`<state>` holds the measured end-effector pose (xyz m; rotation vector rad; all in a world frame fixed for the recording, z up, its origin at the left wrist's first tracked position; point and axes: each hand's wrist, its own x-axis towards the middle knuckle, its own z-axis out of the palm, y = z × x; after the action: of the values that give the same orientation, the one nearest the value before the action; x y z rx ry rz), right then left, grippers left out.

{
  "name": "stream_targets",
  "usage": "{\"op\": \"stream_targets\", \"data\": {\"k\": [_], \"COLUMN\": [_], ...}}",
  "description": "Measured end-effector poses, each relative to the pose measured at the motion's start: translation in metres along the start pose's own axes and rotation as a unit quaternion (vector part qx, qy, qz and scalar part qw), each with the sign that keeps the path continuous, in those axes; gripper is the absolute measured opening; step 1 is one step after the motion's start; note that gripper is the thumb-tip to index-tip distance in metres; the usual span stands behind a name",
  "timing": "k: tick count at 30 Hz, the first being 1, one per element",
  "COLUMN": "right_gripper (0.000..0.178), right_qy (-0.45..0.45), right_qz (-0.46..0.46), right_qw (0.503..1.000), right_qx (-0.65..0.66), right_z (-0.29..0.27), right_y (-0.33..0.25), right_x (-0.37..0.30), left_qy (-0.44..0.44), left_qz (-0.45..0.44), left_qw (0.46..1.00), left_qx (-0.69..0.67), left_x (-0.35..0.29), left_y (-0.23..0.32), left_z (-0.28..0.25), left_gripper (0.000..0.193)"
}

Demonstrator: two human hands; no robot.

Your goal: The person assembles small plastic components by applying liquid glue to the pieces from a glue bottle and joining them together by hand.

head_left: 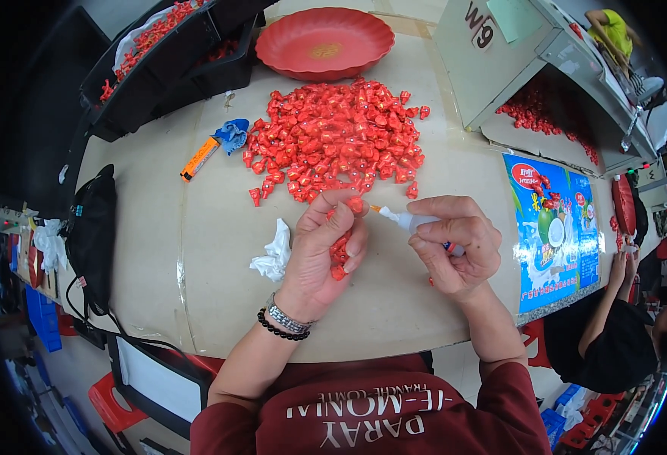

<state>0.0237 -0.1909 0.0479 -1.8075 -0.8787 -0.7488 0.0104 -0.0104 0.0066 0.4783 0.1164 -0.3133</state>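
One red piece (357,205) appears under way; whether those in the far pile (333,136) are finished or untouched cannot be told. The left hand (312,262) pinches the piece at its fingertips, other pieces (339,254) in its curled fingers. To the right, the right hand (461,246) clasps a bottle (423,223), nozzle (379,209) just beside the piece.

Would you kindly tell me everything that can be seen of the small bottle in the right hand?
The small bottle looks like translucent whitish plastic, with a white neck narrowing to a thin orange-yellow nozzle and some dark blue and red marking. The right hand holds it tilted above the table, fingers hiding much of its body. Its nozzle points toward a red piece in the left hand; whether they touch is unclear.
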Motion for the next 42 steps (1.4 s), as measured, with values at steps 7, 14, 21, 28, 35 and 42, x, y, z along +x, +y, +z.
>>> {"op": "stream_targets", "data": {"k": [7,14,21,28,35,42], "right_gripper": [0.022,0.022,0.023,0.023,0.022,0.022], "right_qy": [0.004,-0.002,0.011,-0.004,-0.004,-0.010], "right_qz": [0.001,-0.001,-0.004,0.002,0.000,0.001], "right_qw": [1.000,1.000,1.000,1.000,1.000,1.000], "right_qx": [-0.002,-0.016,0.000,-0.001,-0.008,-0.009], "right_z": [0.0007,0.0014,0.0006,0.0010,0.0020,0.0026], "right_y": [0.0028,0.0039,0.0006,0.0013,0.0017,0.0013], "right_x": [-0.0015,-0.0021,-0.0008,-0.0011,-0.0025,-0.0030], "left_qy": [-0.014,-0.005,0.001,-0.005,-0.011,-0.010], "left_qz": [-0.003,-0.001,0.015,0.019,0.029,0.039], "left_qw": [1.000,1.000,1.000,1.000,0.999,0.999], "left_qx": [0.005,0.003,0.008,0.010,0.014,0.014], "left_x": [0.0004,-0.0002,0.0007,0.0003,0.0010,0.0020], "left_y": [-0.0004,0.0002,0.0004,0.0009,0.0009,0.0008], "left_z": [0.0002,0.0008,-0.0015,-0.0011,-0.0019,-0.0033], "left_gripper": [0.018,0.017,0.019,0.020,0.019,0.019]}}
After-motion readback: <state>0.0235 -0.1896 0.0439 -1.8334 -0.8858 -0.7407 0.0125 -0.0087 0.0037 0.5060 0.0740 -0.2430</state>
